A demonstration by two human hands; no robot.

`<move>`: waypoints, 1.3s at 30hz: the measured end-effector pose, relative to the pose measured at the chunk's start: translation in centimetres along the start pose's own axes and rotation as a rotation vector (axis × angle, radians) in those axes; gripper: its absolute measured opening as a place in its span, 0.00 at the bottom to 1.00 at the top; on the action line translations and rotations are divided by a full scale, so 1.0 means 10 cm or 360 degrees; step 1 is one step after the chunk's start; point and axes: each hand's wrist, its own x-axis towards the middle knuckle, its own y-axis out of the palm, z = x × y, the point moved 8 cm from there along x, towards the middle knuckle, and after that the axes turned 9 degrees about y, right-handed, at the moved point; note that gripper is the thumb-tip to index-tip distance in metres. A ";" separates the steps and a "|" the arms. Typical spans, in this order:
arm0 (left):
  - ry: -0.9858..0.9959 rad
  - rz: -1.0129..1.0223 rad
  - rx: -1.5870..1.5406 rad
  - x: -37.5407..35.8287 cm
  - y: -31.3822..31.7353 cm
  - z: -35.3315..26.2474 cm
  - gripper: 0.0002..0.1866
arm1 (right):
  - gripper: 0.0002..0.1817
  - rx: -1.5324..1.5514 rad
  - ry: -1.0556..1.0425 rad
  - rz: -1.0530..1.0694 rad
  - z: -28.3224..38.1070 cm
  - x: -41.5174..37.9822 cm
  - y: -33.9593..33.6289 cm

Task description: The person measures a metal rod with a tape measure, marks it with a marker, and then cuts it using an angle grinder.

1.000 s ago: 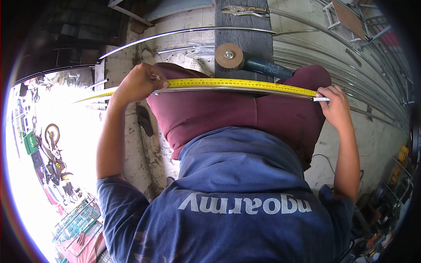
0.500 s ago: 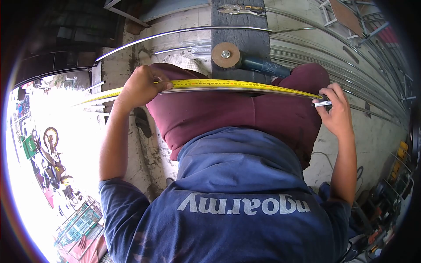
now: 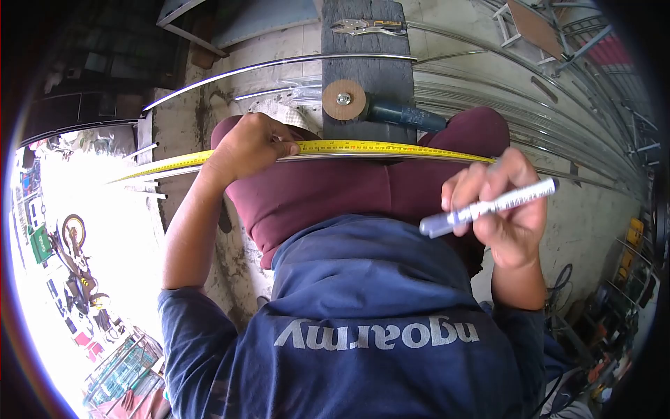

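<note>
My left hand (image 3: 255,145) is closed around the yellow measuring tape (image 3: 363,146) and a thin metal tube (image 3: 342,157) beside it, thumb pressed on the tape. Tape and tube lie across my thighs, running out to the left. On the right, my right hand (image 3: 508,209) is raised nearer the camera, fingers wrapped round a white marker (image 3: 499,206) with a capped, bluish end pointing left. The tape's right end reaches just behind that hand's fingertips, where the contact is hidden.
Beyond my knees, an angle grinder (image 3: 401,114) with a brown disc and locking pliers (image 3: 368,26) rest on a dark wooden plank (image 3: 368,70). Long metal tubes (image 3: 279,61) cross the floor behind. A motorcycle (image 3: 80,265) stands far left; tools and cables lie lower right.
My right hand has come away from the tape's right end, down and left and nearer the camera, with the marker. My left hand sits slightly farther right in view.
</note>
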 end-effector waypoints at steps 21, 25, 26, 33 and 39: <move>0.0088 0.0015 -0.0301 0.12 0.17 -0.14 0.07 | 0.11 0.1164 -0.0206 0.0567 0.76 0.07 0.97; 0.0303 -0.0104 -0.0176 0.19 0.19 -0.26 0.06 | 0.18 0.1069 -0.0399 0.0606 0.82 0.04 0.90; 0.0265 -0.0059 -0.0217 0.20 0.18 -0.28 0.06 | 0.19 0.1019 -0.0363 0.0633 0.87 0.05 0.87; 0.0293 0.0086 -0.0318 0.27 0.29 -0.25 0.06 | 0.20 0.0795 -0.0638 0.0088 1.05 -0.33 -0.03; 0.0251 0.0008 -0.0267 0.23 0.24 -0.18 0.05 | 0.16 -0.0034 -0.0349 -0.0624 0.47 -0.29 -0.45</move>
